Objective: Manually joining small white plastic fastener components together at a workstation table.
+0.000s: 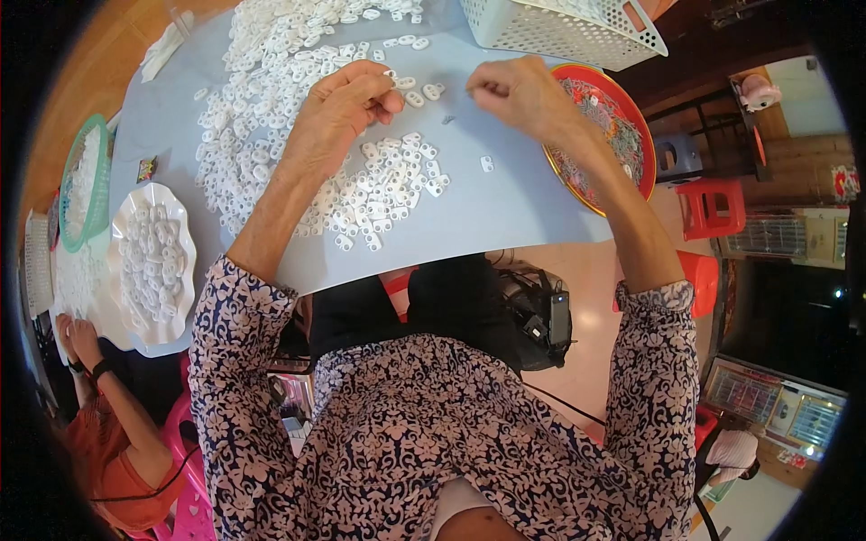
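Pinching one white piece (391, 75), the left hand (350, 97) hovers over one table (505, 203).

Looks like workshop: white parts (262, 117) heaped on table (505, 203), 1 co-worker (135, 487) at left.

A loose navy top (388, 406) in pinkish-beige floral scrollwork, with wide sleeves (239, 361) alike, and black trousers (456, 302).
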Demonstrator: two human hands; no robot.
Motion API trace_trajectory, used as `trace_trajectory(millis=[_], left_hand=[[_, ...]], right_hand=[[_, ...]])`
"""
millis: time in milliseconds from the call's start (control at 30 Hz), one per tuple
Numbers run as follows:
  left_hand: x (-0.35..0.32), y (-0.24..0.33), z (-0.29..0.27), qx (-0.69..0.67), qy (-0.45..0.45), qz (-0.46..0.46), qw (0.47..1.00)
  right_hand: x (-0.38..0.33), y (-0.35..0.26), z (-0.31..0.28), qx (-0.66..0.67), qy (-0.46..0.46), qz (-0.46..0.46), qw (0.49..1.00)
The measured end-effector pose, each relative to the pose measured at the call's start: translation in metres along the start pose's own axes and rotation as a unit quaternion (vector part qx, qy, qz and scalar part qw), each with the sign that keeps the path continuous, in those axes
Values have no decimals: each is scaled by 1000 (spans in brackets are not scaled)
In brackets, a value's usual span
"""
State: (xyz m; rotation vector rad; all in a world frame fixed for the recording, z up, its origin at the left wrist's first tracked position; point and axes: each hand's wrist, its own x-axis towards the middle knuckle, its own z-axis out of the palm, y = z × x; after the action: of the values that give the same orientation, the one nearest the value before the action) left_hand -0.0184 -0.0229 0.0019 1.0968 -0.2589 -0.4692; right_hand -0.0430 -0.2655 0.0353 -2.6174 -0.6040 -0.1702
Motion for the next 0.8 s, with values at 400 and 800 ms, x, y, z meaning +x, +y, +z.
trace_trajectory(millis=[400,800], left_hand=[[0,0,-1,33,-11,-4,999],[0,-1,0,30,-4,-10,999]], right_hand=[[13,7,6,-64,-36,14,997],[13,7,2,-22,-35,12,999]])
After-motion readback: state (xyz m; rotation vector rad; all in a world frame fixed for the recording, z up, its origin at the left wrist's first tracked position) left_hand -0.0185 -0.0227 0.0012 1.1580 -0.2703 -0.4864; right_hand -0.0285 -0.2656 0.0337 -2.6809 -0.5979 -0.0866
